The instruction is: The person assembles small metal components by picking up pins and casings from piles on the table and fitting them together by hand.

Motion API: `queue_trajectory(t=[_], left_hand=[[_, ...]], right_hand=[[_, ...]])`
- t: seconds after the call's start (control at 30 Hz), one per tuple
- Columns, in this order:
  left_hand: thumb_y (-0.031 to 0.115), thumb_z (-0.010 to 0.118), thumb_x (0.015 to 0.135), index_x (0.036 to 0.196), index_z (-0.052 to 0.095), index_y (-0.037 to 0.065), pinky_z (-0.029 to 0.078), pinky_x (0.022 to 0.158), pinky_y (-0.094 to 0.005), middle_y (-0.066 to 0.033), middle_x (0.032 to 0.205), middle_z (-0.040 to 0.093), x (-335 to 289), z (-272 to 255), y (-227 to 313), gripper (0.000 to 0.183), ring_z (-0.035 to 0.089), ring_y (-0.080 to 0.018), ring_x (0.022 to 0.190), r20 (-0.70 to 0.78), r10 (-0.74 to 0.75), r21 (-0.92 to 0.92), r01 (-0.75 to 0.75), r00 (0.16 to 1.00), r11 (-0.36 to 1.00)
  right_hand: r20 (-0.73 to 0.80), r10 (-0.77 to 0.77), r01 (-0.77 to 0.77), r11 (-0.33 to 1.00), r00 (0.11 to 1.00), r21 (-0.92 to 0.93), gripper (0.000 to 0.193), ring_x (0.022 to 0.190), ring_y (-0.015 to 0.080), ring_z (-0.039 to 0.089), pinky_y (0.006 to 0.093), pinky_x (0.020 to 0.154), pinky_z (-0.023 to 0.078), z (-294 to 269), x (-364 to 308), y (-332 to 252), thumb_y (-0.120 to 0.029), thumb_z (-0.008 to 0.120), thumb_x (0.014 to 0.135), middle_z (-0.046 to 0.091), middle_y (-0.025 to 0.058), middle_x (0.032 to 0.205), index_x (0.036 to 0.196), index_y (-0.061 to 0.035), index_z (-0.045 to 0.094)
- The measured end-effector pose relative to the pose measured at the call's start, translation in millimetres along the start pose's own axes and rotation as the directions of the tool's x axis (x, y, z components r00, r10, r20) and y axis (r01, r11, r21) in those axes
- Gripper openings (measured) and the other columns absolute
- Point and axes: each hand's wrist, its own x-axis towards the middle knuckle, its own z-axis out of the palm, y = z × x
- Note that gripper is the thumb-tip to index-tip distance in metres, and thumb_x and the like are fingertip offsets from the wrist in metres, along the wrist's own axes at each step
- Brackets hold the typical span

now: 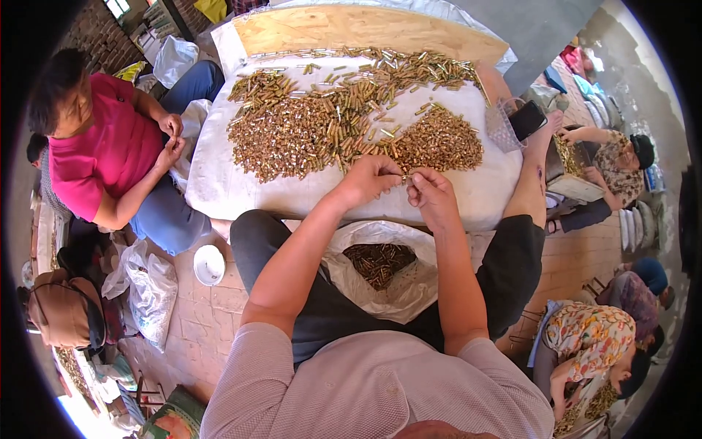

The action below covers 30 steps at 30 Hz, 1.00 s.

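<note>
My left hand (371,181) and my right hand (433,193) meet at the near edge of the cloth-covered table. Both are closed in a pinch, with a small brass-coloured metal piece (404,178) between their fingertips. Its exact kind is too small to make out. Just beyond my hands lie a heap of short brass-coloured pieces (281,139) on the left and a smaller heap (441,140) on the right. Longer brass-coloured tubes (358,95) spread between and behind them. Below my hands, a white sack (344,282) between my legs holds darker metal cylinders (379,265).
A wooden board (373,28) borders the table's far side. A phone (527,119) rests by a clear plastic basket (500,126) at the right edge. A person in pink (99,150) sits at left, near a white bowl (209,265). Other people work at right.
</note>
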Motion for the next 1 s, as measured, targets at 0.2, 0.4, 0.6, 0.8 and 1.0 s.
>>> queue_trajectory(t=[0.2,0.4,0.6,0.8,1.0], left_hand=[[0.011,0.068,0.09,0.096,0.068,0.003,0.046,0.049,-0.0233,-0.0006,0.074,0.063,0.1,1.1,1.0,0.01,0.057,-0.0074,0.062,0.009,-0.024,-0.013,0.024,1.0,1.0],[0.011,0.068,0.091,0.095,0.068,0.003,0.046,0.049,-0.0232,-0.0009,0.072,0.063,-0.6,2.5,3.3,0.01,0.057,-0.0074,0.062,0.0,-0.023,-0.007,0.023,1.0,1.0],[0.011,0.068,0.091,0.095,0.069,0.003,0.046,0.049,-0.023,-0.0009,0.072,0.063,-1.6,3.3,4.7,0.01,0.056,-0.0073,0.061,-0.014,-0.021,-0.01,0.021,1.0,1.0],[0.01,0.068,0.091,0.095,0.069,0.003,0.046,0.049,-0.023,-0.0009,0.072,0.062,-0.4,4.0,2.3,0.009,0.056,-0.007,0.061,-0.028,-0.031,-0.023,0.03,0.999,0.999],[0.006,0.069,0.089,0.096,0.069,0.002,0.046,0.05,-0.0236,-0.0007,0.071,0.062,0.9,5.3,-3.8,0.008,0.055,-0.0072,0.06,-0.038,0.025,0.009,-0.025,0.999,1.0]], right_hand=[[0.031,-0.017,0.017,1.0,0.999,-0.004,0.014,0.066,0.01,0.057,0.0236,0.055,0.045,-2.2,0.4,2.2,-0.012,0.065,0.094,0.063,0.0027,0.081,0.105,-0.0038,0.066],[0.043,-0.067,0.071,0.992,0.997,-0.107,0.013,0.064,0.0093,0.056,0.023,0.054,0.045,3.5,-3.7,-5.1,-0.011,0.065,0.094,0.064,0.0028,0.082,0.104,-0.0026,0.066],[0.064,-0.096,0.105,0.984,0.993,-0.144,0.012,0.064,0.009,0.055,0.0229,0.054,0.044,3.6,-4.9,-6.7,-0.011,0.065,0.094,0.064,0.0027,0.082,0.103,-0.0019,0.066],[0.066,-0.083,0.091,0.988,0.994,-0.125,0.011,0.064,0.0091,0.055,0.023,0.054,0.044,4.7,-5.4,-7.2,-0.01,0.064,0.094,0.063,0.0024,0.082,0.102,-0.0023,0.066],[0.077,-0.073,0.082,0.988,0.994,-0.127,0.012,0.064,0.0097,0.056,0.0236,0.053,0.043,3.7,-5.5,-6.1,-0.011,0.065,0.094,0.063,0.0021,0.08,0.103,-0.0028,0.067]])
